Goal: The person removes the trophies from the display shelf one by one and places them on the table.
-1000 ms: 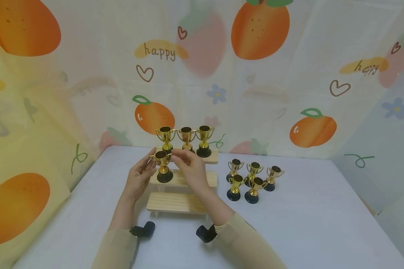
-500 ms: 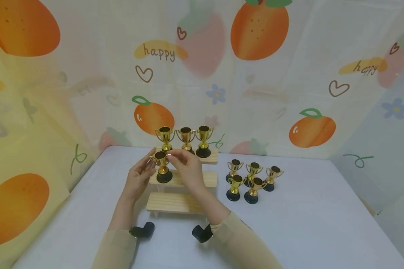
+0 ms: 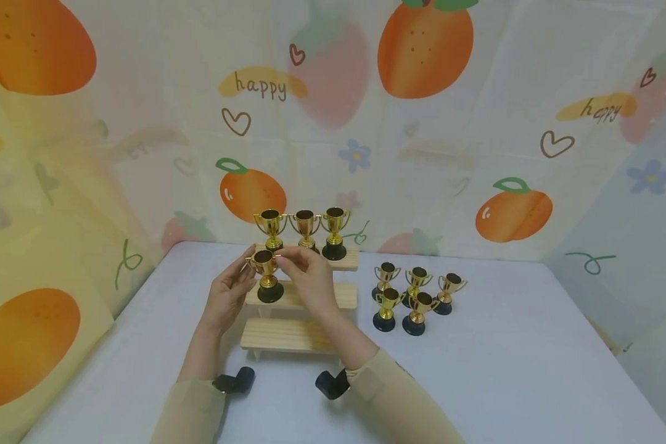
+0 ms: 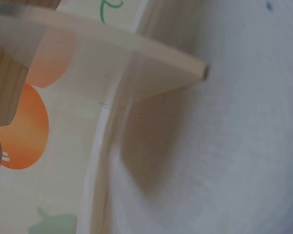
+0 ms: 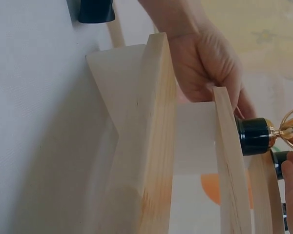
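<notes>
A gold trophy cup point(image 3: 264, 265) with a black base stands upright at the left end of the middle shelf point(image 3: 344, 296) of a wooden three-step stand. In the right wrist view, the trophy's base point(image 5: 254, 136) meets the shelf edge. My right hand point(image 3: 311, 277) pinches its right handle between thumb and fingers. At its left side my left hand point(image 3: 230, 293) has fairly straight fingers, the fingertips by the left handle and the thumb lower down. Whether they touch it is hard to tell. Behind, three trophies point(image 3: 305, 225) line the top shelf.
Several more trophies point(image 3: 416, 302) stand grouped on the white table point(image 3: 505, 370) right of the stand. The bottom shelf point(image 3: 283, 336) lies in front, partly under my right forearm. A fruit-print cloth point(image 3: 422, 142) hangs behind. Black wrist mounts point(image 3: 333, 383) sit on both arms.
My right hand has shifted slightly left, its fingers staying at the trophy's right handle. My left hand has hardly moved, and the trophy remains on the middle shelf.
</notes>
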`<control>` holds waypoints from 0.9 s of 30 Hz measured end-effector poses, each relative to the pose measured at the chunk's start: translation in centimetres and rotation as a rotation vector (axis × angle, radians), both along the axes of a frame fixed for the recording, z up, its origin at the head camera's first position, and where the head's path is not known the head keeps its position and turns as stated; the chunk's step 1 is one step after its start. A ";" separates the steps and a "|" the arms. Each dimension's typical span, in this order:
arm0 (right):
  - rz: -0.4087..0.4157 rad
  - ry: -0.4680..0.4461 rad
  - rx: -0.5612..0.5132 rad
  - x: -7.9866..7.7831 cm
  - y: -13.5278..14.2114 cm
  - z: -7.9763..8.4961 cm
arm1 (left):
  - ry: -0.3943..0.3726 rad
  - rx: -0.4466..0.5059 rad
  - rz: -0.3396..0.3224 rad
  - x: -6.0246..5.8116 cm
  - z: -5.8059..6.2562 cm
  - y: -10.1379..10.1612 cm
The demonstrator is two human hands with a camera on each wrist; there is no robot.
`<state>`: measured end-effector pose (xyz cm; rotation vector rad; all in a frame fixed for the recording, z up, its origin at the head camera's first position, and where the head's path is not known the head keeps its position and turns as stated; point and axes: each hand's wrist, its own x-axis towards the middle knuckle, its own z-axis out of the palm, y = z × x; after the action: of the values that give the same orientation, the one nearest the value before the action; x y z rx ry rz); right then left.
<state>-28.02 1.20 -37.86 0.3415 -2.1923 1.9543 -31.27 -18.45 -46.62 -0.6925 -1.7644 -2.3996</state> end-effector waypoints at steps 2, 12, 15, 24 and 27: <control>-0.002 0.001 -0.005 0.0 0.0 0.0 | 0.001 0.000 0.000 0.0 0.0 0.0; 0.009 -0.045 -0.122 0.1 -0.2 -0.3 | 0.040 0.016 -0.014 -0.1 -0.1 0.0; -0.001 -0.038 -0.137 0.2 -0.2 -0.3 | 0.043 0.017 -0.012 -0.1 -0.1 0.1; 0.009 -0.033 -0.165 0.6 0.1 -0.7 | 0.028 0.011 -0.006 0.0 -0.1 0.1; 0.002 -0.029 -0.172 0.8 0.3 -0.8 | 0.034 0.020 -0.009 0.0 -0.1 0.1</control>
<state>-27.26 1.47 -38.64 0.2907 -2.0213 2.1423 -31.26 -18.37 -46.70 -0.7358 -1.7255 -2.3926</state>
